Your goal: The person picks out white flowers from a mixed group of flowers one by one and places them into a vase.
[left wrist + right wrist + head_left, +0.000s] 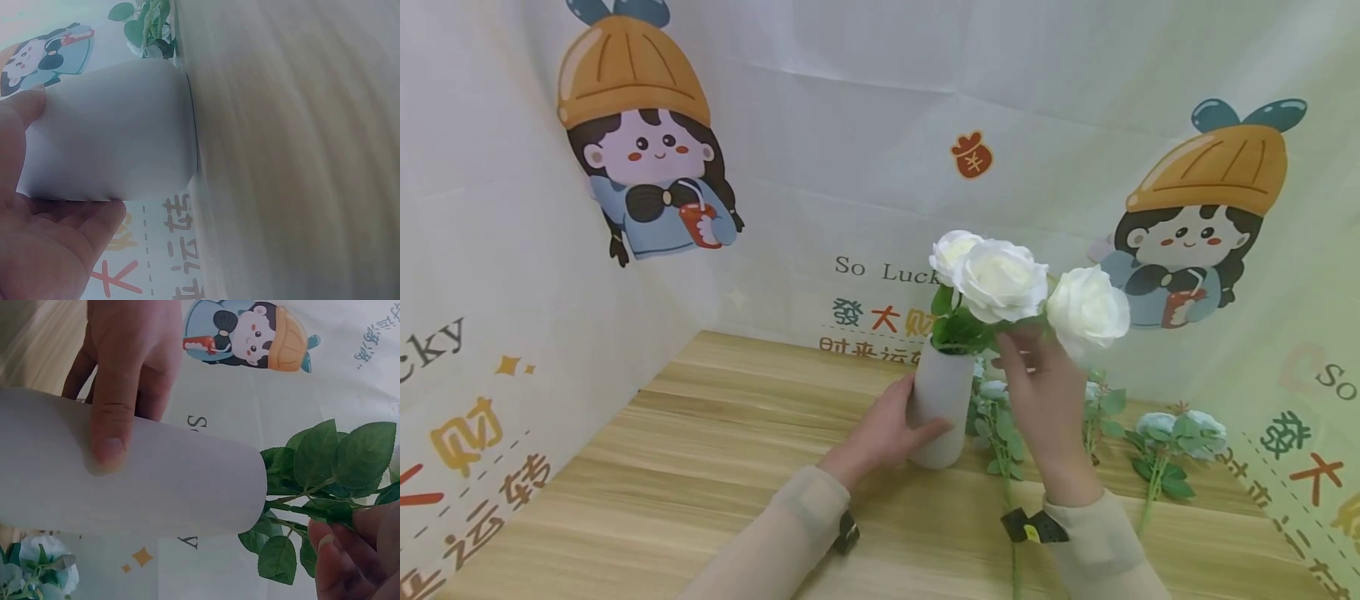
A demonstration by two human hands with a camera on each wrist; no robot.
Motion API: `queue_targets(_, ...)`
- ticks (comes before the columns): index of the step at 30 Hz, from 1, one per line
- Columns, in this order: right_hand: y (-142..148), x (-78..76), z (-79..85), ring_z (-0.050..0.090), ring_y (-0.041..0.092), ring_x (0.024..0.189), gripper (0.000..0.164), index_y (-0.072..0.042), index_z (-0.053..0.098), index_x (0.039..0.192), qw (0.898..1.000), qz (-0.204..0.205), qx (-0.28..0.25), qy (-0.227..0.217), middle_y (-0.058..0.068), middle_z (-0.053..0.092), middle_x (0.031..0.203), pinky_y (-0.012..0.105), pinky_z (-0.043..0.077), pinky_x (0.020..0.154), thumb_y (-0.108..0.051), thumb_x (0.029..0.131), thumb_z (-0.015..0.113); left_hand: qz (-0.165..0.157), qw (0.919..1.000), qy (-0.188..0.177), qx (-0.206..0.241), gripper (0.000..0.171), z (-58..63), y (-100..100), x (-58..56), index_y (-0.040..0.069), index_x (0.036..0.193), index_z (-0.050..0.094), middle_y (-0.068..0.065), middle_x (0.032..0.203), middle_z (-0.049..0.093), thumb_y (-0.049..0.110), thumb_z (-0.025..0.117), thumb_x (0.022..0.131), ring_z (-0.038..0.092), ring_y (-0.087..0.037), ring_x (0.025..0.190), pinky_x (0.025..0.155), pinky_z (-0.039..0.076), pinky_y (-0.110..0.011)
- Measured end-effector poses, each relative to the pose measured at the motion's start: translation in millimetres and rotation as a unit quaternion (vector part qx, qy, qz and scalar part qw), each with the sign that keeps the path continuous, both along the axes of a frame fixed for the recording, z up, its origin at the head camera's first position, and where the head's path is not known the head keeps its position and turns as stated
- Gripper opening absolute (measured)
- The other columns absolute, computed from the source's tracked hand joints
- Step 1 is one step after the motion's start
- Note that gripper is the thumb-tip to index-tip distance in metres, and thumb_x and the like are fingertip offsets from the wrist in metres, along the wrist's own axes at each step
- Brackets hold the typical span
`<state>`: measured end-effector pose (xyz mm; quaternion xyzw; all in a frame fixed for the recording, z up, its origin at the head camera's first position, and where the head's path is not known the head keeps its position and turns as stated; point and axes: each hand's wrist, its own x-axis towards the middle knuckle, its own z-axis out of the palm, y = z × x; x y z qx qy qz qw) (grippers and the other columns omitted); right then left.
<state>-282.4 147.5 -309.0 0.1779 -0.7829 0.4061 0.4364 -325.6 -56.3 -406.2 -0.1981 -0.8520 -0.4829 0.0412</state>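
Note:
A white vase (pixel 942 400) stands upright on the table, and my left hand (pixel 883 429) grips its side with the thumb across the front. White roses (pixel 1002 281) with green leaves rise from its mouth. My right hand (pixel 1043 400) is beside the rim, below the rightmost white rose (pixel 1087 310). In the right wrist view, the right hand's fingers (pixel 369 525) pinch a green stem (pixel 290 508) just outside the mouth, and the stem runs into the vase. Leaves (pixel 365 453) crowd around that grip. The stems' lower ends are hidden inside the vase.
Pale blue flowers (pixel 1183 433) with long green stems lie on the wooden table (pixel 715 433) at the right. Another blue-flowered stem (pixel 1006 450) lies between the vase and my right forearm. A printed cloth backdrop (pixel 850 150) stands behind the table and along its sides.

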Motion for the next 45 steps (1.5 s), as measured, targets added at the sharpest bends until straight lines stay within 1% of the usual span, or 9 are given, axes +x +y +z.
queue_targets(5, -4.3, -2.1, 3.1, 0.081, 0.038, 0.075, 0.017, 0.001, 0.075, 0.110, 1.000, -0.006, -0.009, -0.016, 0.020, 0.083, 0.101, 0.003, 0.048, 0.061, -0.016, 0.107, 0.070, -0.001, 1.0000, 0.008, -0.002, 0.083, -1.3, -0.1, -1.0, 0.004, 0.163, 0.041, -0.022, 0.156, 0.059, 0.042, 0.081, 0.101, 0.061, -0.039, 0.143, 0.122, 0.052, -0.059)
queue_targets(9, -8.3, -3.1, 1.4, 0.081, 0.037, 0.077, 0.021, 0.000, 0.077, 0.114, 0.998, -0.009, -0.005, -0.057, 0.019, 0.083, 0.104, 0.009, 0.050, 0.058, -0.019, 0.108, 0.069, 0.000, 0.9999, 0.011, 0.003, 0.083, -2.6, 0.4, -1.6, 0.002, 0.162, 0.042, -0.022, 0.153, 0.060, 0.041, 0.082, 0.100, 0.063, -0.040, 0.140, 0.120, 0.054, -0.059)
queue_targets(14, -10.7, -7.4, -4.8, 0.080, 0.036, 0.080, 0.019, -0.001, 0.078, 0.115, 0.996, -0.024, 0.021, -0.082, 0.017, 0.083, 0.104, 0.030, 0.060, 0.065, -0.017, 0.107, 0.071, 0.001, 0.9999, 0.014, 0.005, 0.083, -2.6, 1.2, -1.9, 0.000, 0.161, 0.043, -0.024, 0.151, 0.062, 0.040, 0.082, 0.099, 0.065, -0.040, 0.137, 0.118, 0.056, -0.058)
queue_targets(17, -12.7, -9.8, -7.3, 0.076, 0.035, 0.077, 0.018, -0.002, 0.077, 0.111, 0.994, -0.034, 0.048, -0.089, 0.017, 0.082, 0.097, 0.040, 0.060, 0.066, -0.018, 0.107, 0.071, -0.001, 0.9998, 0.018, 0.006, 0.083, -2.2, 1.6, -2.0, 0.000, 0.161, 0.043, -0.024, 0.150, 0.062, 0.039, 0.082, 0.100, 0.065, -0.039, 0.136, 0.116, 0.057, -0.057)
queue_targets(25, -18.5, -11.4, -12.7, 0.063, 0.024, 0.066, 0.024, -0.005, 0.080, 0.117, 0.983, -0.038, 0.086, -0.161, 0.013, 0.076, 0.086, 0.031, 0.045, 0.054, -0.022, 0.108, 0.066, 0.001, 0.9997, 0.021, 0.009, 0.080, -1.6, 1.1, -1.0, -0.001, 0.160, 0.044, -0.023, 0.148, 0.064, 0.036, 0.082, 0.100, 0.067, -0.037, 0.133, 0.114, 0.059, -0.055)
queue_targets(31, -18.3, -12.4, -12.7, 0.070, 0.029, 0.074, 0.026, -0.004, 0.080, 0.120, 0.982, -0.020, 0.067, -0.174, 0.015, 0.079, 0.093, 0.032, 0.052, 0.056, -0.023, 0.108, 0.066, 0.004, 0.9996, 0.022, 0.018, 0.081, -0.9, 0.2, 0.0, -0.004, 0.159, 0.044, -0.026, 0.148, 0.064, 0.035, 0.083, 0.100, 0.067, -0.040, 0.134, 0.115, 0.058, -0.057)
queue_targets(34, -18.3, -12.8, -12.5, 0.071, 0.033, 0.078, 0.024, -0.004, 0.077, 0.120, 0.986, -0.008, 0.032, -0.166, 0.018, 0.079, 0.096, 0.032, 0.053, 0.057, -0.022, 0.108, 0.067, 0.004, 0.9996, 0.020, 0.018, 0.081, -0.9, 0.1, 0.5, -0.003, 0.160, 0.044, -0.025, 0.148, 0.064, 0.036, 0.083, 0.100, 0.067, -0.040, 0.134, 0.114, 0.059, -0.056)
queue_targets(38, -18.0, -14.4, -13.3, 0.072, 0.034, 0.077, 0.020, -0.002, 0.076, 0.115, 0.992, -0.006, -0.013, -0.122, 0.020, 0.079, 0.096, 0.030, 0.053, 0.058, -0.020, 0.107, 0.070, 0.001, 0.9997, 0.022, 0.014, 0.081, 0.3, 0.2, 1.5, -0.002, 0.160, 0.044, -0.025, 0.149, 0.063, 0.037, 0.082, 0.100, 0.066, -0.039, 0.135, 0.115, 0.059, -0.056)
queue_targets(45, -17.3, -14.4, -15.6, 0.060, 0.016, 0.059, 0.018, 0.002, 0.078, 0.104, 0.998, -0.012, -0.028, -0.057, 0.022, 0.079, 0.086, 0.026, 0.048, 0.052, -0.015, 0.104, 0.074, 0.001, 0.9998, 0.018, 0.010, 0.083, 2.3, 0.7, 3.2, -0.003, 0.161, 0.042, -0.025, 0.150, 0.062, 0.038, 0.082, 0.101, 0.065, -0.040, 0.136, 0.116, 0.058, -0.057)
